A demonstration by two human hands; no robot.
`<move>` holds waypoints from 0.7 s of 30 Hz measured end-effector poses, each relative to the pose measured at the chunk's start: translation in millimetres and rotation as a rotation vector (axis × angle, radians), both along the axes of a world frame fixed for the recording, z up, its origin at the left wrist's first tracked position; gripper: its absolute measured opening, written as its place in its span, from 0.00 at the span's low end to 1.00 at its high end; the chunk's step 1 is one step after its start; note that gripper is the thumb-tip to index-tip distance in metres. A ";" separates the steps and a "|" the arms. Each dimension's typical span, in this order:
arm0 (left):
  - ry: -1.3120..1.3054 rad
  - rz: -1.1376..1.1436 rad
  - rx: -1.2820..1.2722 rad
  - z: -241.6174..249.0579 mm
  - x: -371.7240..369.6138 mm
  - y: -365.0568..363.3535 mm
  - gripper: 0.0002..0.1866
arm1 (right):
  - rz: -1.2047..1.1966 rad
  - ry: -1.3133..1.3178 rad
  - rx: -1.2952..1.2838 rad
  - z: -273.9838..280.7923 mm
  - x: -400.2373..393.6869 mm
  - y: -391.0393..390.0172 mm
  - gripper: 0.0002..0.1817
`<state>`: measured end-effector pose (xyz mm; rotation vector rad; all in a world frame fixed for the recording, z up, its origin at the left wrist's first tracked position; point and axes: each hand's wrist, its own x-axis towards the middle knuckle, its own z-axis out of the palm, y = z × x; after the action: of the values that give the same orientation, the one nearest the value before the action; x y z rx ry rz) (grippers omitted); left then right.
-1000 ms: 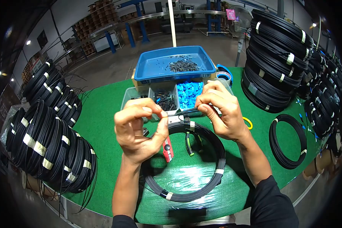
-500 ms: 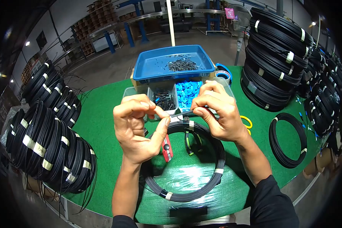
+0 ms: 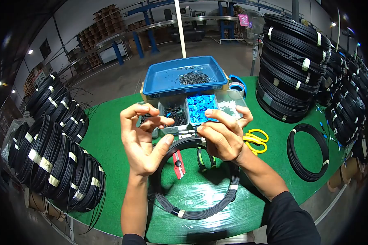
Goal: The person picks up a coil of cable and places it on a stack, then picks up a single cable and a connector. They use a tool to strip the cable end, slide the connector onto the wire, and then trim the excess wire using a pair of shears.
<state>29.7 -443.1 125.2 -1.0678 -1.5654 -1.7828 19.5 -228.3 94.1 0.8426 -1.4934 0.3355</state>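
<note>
My right hand (image 3: 223,136) is closed, thumb and fingers pinching a thin black cable (image 3: 180,132) whose end points left. My left hand (image 3: 141,143) faces it with thumb and fingers apart; the cable end lies near the gap, and nothing is gripped there. Below both hands a coil of black cable (image 3: 162,199), bound with pale tape, lies on the green table (image 3: 122,122). Inside the coil are a red cutter (image 3: 178,164) and a black-and-green hand tool (image 3: 201,159). Yellow-handled scissors (image 3: 255,141) lie just right of my right hand, partly hidden.
Behind the hands, bins hold black parts (image 3: 175,115), blue connectors (image 3: 199,108) and white pieces (image 3: 230,107). A blue tray (image 3: 151,87) with black scraps stands beyond. Cable coils are stacked left (image 3: 49,163) and right (image 3: 290,69); a single coil (image 3: 290,153) lies right.
My left thumb and fingers have spread and come off the cable. My right hand has turned and moved slightly left, still holding it. The view has shifted a little, showing more of the scissors.
</note>
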 end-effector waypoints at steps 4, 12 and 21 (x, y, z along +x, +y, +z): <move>-0.044 0.025 -0.033 -1.2 2.5 1.3 0.33 | -0.017 0.013 -0.008 -2.7 2.8 -2.8 0.11; -0.004 0.092 -0.012 6.2 3.3 -6.4 0.31 | -0.070 0.028 -0.007 -5.9 -1.6 -1.4 0.13; -0.030 0.104 -0.068 4.6 3.9 -2.9 0.34 | -0.089 0.032 0.000 -3.9 -1.8 -0.3 0.12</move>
<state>33.6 -446.0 129.9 -0.9766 -1.6786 -1.6949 17.7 -228.6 90.2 0.7753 -1.4962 0.2555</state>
